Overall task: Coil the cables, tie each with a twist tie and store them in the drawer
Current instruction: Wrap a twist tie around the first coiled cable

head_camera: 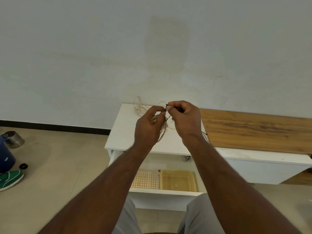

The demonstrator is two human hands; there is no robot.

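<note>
My left hand (149, 126) holds a coiled cream cable (163, 132) above the white cabinet top (121, 132) and pinches a thin black twist tie (166, 108) at its fingertips. My right hand (184, 119) pinches the upper end of the same tie; the two hands almost touch. A second, loose cream cable (140, 108) lies at the back of the cabinet top by the wall. Below my arms the white drawer (167, 193) stands pulled out.
Inside the drawer sit a perforated cream tray (146, 179) and a yellow plastic tub (178, 180). A wooden board (256, 129) covers the low unit to the right. A thin black wire (205, 135) lies beside it. On the floor at left are a green shoe (10, 179), a metal can (14, 139) and a dark blue object (5, 157).
</note>
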